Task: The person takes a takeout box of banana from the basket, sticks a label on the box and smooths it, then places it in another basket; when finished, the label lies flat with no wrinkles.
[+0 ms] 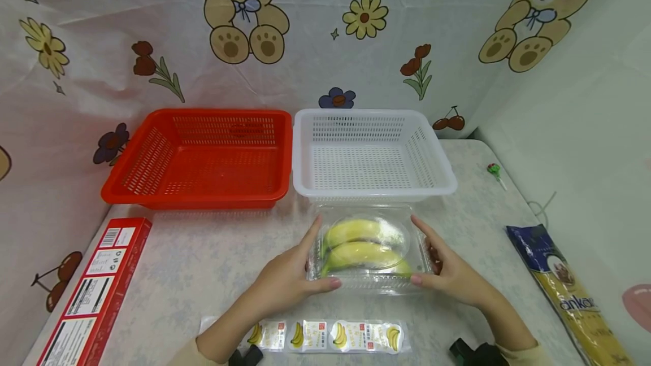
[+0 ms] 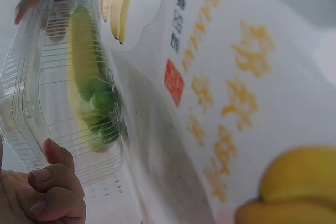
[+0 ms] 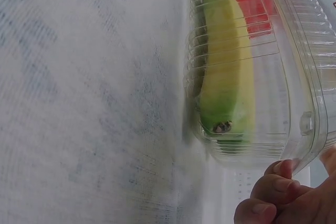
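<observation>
Bananas [image 1: 358,254] in ribbed plastic box [image 1: 373,285]

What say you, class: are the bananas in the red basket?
No, the head view shows the bananas inside a clear plastic box in front of the white basket.

Cream sleeves [image 1: 524,357] are worn with black, seemingly blocky wrist devices [image 1: 479,354].

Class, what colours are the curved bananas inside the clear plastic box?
The bananas are mainly yellow with some green; head view shows both best.
</observation>
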`<state>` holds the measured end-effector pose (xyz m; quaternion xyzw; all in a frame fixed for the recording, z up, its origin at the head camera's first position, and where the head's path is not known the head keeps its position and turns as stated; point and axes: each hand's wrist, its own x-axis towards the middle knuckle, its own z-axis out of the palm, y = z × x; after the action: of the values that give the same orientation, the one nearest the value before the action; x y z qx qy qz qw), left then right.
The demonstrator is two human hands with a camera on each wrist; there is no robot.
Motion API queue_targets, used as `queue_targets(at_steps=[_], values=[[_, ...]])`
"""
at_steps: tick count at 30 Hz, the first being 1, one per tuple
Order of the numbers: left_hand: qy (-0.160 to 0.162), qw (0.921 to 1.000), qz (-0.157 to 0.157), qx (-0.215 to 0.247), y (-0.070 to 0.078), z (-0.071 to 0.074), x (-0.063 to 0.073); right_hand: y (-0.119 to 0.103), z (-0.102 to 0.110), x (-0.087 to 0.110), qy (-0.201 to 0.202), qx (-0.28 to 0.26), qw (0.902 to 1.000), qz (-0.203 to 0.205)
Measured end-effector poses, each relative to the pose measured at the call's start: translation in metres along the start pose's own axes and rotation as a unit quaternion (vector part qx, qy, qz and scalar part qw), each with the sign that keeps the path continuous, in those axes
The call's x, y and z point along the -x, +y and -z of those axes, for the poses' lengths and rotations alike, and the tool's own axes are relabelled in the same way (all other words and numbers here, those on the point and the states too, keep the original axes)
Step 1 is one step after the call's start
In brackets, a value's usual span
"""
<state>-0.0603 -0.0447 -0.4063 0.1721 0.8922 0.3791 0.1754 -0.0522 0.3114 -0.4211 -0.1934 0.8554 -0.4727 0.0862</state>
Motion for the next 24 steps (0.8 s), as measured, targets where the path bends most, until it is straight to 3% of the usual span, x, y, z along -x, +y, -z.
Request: queue_targets(at_steps=[15,24], values=[[0.006,0.9999,-0.009,-0.004,0.002,-0.002,-0.011,0.003,0.01,-0.006,0.003,0.016,0.9999,-0.005],[0.005,0.9999,0.009,0.007,0.001,-0.004,-0.015,0.007,0.012,-0.009,-0.005,0.015,0.9998,-0.012]])
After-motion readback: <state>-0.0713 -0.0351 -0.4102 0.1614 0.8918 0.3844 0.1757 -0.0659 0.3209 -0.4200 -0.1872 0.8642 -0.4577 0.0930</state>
